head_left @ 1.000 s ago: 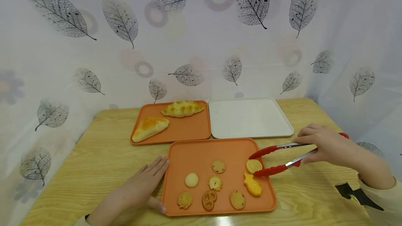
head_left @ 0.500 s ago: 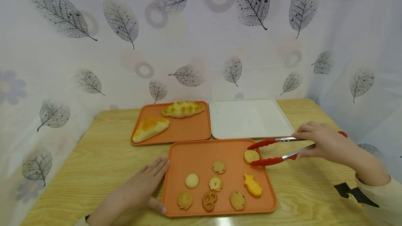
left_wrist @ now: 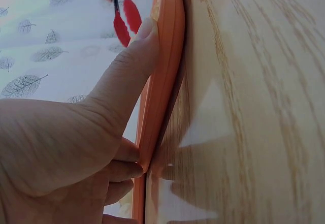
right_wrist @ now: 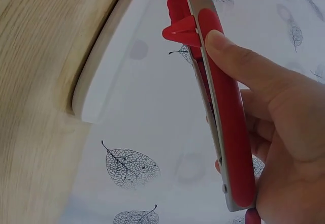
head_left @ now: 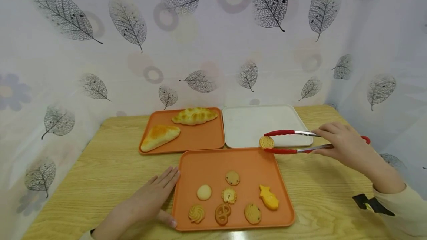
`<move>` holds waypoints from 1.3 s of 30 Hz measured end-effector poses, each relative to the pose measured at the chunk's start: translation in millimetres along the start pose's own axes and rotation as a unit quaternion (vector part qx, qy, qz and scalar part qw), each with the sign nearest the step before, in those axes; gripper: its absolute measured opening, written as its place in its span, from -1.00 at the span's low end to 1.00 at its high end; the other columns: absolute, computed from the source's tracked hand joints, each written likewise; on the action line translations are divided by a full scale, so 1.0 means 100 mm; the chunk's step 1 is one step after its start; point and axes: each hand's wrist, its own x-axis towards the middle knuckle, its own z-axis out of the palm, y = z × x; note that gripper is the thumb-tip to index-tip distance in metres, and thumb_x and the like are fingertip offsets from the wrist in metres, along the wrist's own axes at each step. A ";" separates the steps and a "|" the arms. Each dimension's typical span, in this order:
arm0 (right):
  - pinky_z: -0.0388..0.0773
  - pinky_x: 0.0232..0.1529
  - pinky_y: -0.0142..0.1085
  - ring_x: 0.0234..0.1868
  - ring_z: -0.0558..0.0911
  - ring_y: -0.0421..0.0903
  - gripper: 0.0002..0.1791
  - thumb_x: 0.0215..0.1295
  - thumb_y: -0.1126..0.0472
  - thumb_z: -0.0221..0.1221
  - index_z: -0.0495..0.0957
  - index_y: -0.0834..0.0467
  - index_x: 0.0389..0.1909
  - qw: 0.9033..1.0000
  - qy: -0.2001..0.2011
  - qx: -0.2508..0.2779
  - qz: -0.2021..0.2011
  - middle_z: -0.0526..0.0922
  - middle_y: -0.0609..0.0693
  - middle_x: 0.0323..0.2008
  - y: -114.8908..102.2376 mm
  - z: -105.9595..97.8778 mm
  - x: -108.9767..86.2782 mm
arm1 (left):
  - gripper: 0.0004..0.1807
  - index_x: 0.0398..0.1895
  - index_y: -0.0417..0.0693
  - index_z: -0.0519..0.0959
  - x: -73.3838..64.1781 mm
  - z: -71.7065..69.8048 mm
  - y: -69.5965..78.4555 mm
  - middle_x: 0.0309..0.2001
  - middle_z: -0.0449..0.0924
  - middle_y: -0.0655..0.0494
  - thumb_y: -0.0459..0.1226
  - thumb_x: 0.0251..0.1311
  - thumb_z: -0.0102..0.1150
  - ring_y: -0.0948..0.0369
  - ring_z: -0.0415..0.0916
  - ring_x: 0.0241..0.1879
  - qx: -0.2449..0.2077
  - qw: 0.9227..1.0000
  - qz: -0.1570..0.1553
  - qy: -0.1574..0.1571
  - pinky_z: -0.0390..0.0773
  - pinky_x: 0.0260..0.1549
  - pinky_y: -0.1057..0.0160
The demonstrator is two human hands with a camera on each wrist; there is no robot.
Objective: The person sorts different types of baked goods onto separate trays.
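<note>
My right hand (head_left: 343, 146) grips red-tipped metal tongs (head_left: 283, 151), its thumb along the red handle (right_wrist: 226, 117) in the right wrist view. Between the tong tips sits a round dotted cookie (head_left: 266, 142), overlapping the front edge of the white tray (head_left: 257, 121) in the head view. My left hand (head_left: 150, 199) rests at the left rim of the front orange tray (head_left: 200, 166), fingers straight and thumb at the near corner. On that tray lie a yellow fish-shaped piece (head_left: 268, 197), a pretzel cookie (head_left: 222, 214), a swirl cookie (head_left: 197, 213) and several other round cookies.
Behind, on the left, a second orange tray (head_left: 200, 140) holds a triangular pastry (head_left: 160, 137) and a long ridged bread (head_left: 195, 116). The trays stand close together on a wooden table (head_left: 110, 158). A leaf-printed cloth (head_left: 213, 47) hangs behind and at the sides.
The tongs closed on the dotted cookie beside the fish-shaped piece, and my right hand carried it away from me toward the white tray. My left hand has stayed in place.
</note>
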 end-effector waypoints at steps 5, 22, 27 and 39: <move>0.40 -0.25 0.21 -0.14 0.51 0.16 0.00 0.22 -0.54 -0.41 0.63 0.26 -0.19 0.998 0.019 -0.036 0.044 0.60 0.11 -0.27 0.00 0.04 0.00 | 0.42 0.54 -0.25 -0.09 0.00 -0.02 0.00 0.57 -0.22 -0.20 0.46 -0.26 0.16 -0.13 -0.26 0.56 -0.005 1.000 -0.001 -0.005 0.05 0.37 -0.35; 0.26 -0.11 0.27 -0.09 0.45 0.31 0.17 0.10 -0.60 -0.60 0.55 0.34 -0.12 0.979 0.004 -0.091 0.181 0.54 0.30 -0.16 0.19 0.23 -0.10 | 0.44 0.54 -0.26 -0.08 -0.01 -0.05 -0.05 0.56 -0.20 -0.21 0.46 -0.29 0.19 -0.15 -0.23 0.55 -0.001 1.000 0.001 -0.002 0.06 0.36 -0.36; 0.22 -0.13 0.24 -0.08 0.41 0.30 0.18 0.03 -0.61 -0.61 0.54 0.35 -0.13 0.975 -0.017 -0.090 0.203 0.51 0.30 -0.16 0.28 0.30 -0.11 | 0.43 0.54 -0.25 -0.09 -0.01 -0.05 -0.05 0.57 -0.21 -0.21 0.45 -0.28 0.19 -0.15 -0.24 0.55 -0.004 1.000 0.003 -0.008 0.05 0.36 -0.35; 0.20 -0.08 0.27 0.03 0.36 0.33 -0.43 0.08 0.04 0.39 0.53 0.41 -0.06 0.951 -0.107 -0.105 0.269 0.47 0.33 -0.08 0.40 0.41 0.04 | 0.43 0.54 -0.24 -0.11 -0.02 -0.04 -0.07 0.57 -0.24 -0.18 0.44 -0.27 0.19 -0.13 -0.26 0.56 -0.012 1.000 0.002 -0.012 0.03 0.38 -0.34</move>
